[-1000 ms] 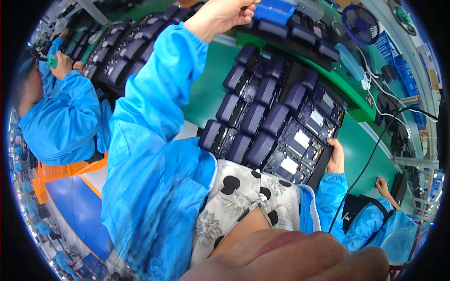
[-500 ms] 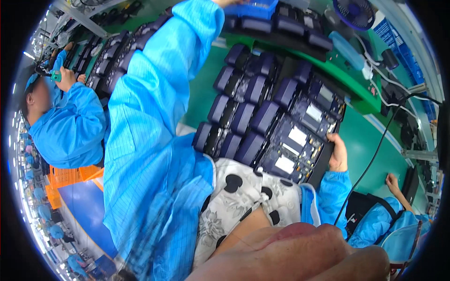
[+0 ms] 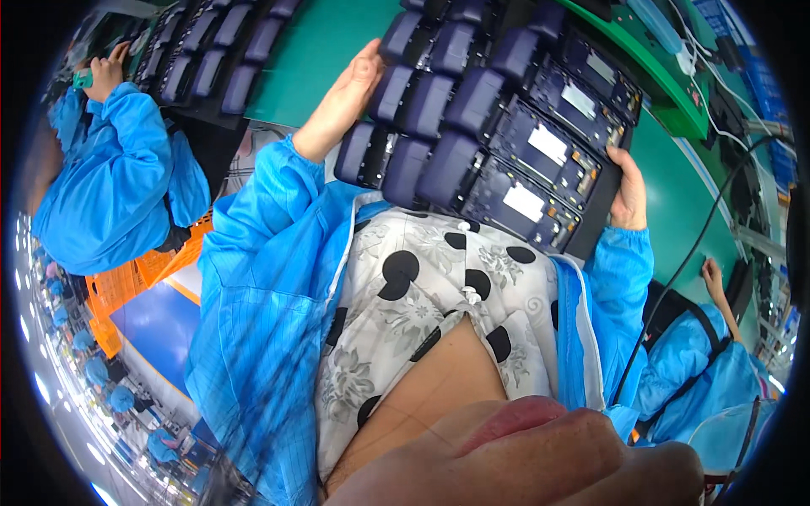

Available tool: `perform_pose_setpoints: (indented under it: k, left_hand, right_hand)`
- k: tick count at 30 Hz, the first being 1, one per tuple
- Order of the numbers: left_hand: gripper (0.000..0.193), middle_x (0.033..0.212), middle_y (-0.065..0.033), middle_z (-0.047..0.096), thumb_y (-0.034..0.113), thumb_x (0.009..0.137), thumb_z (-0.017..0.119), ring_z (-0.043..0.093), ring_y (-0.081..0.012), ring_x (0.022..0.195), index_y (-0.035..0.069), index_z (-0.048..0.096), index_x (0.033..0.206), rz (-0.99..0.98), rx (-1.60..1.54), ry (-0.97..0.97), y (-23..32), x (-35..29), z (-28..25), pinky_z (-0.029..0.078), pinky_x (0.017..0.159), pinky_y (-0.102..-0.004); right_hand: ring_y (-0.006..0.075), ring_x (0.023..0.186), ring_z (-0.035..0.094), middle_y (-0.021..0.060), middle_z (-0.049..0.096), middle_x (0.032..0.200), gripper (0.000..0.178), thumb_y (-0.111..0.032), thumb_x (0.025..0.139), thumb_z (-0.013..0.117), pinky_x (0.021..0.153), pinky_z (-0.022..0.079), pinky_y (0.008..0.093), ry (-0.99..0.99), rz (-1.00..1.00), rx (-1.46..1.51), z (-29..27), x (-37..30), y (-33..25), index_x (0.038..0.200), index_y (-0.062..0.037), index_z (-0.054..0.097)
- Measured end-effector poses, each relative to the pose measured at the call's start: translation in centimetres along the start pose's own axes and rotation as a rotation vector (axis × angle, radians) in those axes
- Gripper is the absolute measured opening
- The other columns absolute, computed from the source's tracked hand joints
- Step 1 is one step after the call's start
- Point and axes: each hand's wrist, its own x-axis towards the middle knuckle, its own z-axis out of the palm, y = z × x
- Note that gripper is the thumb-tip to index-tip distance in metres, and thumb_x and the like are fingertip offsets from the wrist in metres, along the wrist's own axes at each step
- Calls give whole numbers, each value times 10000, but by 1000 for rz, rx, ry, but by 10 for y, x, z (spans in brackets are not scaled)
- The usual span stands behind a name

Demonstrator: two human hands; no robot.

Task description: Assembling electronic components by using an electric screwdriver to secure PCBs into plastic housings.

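A black tray [image 3: 597, 229] lies in front of me, filled with rows of dark purple plastic device housings. Several rounded covers [image 3: 426, 105] stand in its left and middle rows. Along its right side are flat open housings [image 3: 527, 201] with white labels and exposed circuit parts. My right hand [image 3: 627, 190] grips the tray's right edge, fingers curled partly out of sight. At the left edge, beside the covers, is my left hand [image 3: 342, 105], fingers stretched out and tips against the outermost row. Nothing shows in its palm.
A co-worker in blue [image 3: 122, 181] works at the left beside another tray of dark housings [image 3: 211, 63]. A green rail [image 3: 650, 84] and cables border the far right. A black cord [image 3: 696, 244] hangs at my right, near another person's arm [image 3: 717, 291]. Orange crates [image 3: 126, 270] stand lower left.
My left hand has come back from the blue bin at the far side to the tray's left edge. My right hand stays on the right edge. The view has shifted, placing the tray higher.
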Motion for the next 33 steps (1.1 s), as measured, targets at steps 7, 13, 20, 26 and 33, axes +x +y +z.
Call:
perform_pose_setpoints:
  k: [7, 13, 20, 26, 33]
  left_hand:
    - [865, 1645, -184, 332, 629, 1065, 384, 342, -277, 1509, -25, 244, 1613, 78, -140, -66, 9, -2, 15, 276, 1243, -373]
    - [558, 1398, -165, 608, 432, 1094, 458, 600, -241, 1248, 33, 526, 1478, 137, -128, 20, -3, 20, 4, 471, 1074, -342]
    - [735, 1600, -130, 396, 515, 1107, 393, 350, -219, 1477, -30, 299, 1591, 274, 26, -109, -13, 34, -10, 235, 1239, -341]
    - [862, 1678, -241, 198, 702, 1043, 267, 160, -396, 1559, 70, 258, 1629, 242, 528, -143, -20, 50, -11, 161, 1252, -498]
    - [964, 1677, -202, 279, 843, 942, 119, 46, -466, 1576, 192, 498, 1543, 375, 748, 154, 21, 60, -60, -9, 1200, -693]
  right_hand:
    - [280, 1011, 735, 184, 723, 1152, 321, -94, 919, 673, 917, 616, 405, -163, -86, 1, 14, 11, 10, 1207, 45, 647]
    - [355, 1038, 728, 240, 703, 1202, 425, -128, 913, 630, 952, 610, 479, -159, -10, 101, 35, 11, 11, 1293, 58, 590]
    - [353, 1057, 724, 232, 699, 1225, 454, -87, 913, 622, 978, 597, 476, -126, -58, -35, 15, 16, 14, 1339, 58, 567]
    - [386, 1293, 606, 259, 589, 1415, 549, -61, 907, 605, 1129, 479, 556, -175, -43, 76, 8, -5, 15, 1445, -9, 509]
    - [368, 1098, 717, 233, 693, 1262, 535, -73, 862, 653, 1013, 576, 535, -128, -108, 128, -35, -27, 23, 1370, 65, 554]
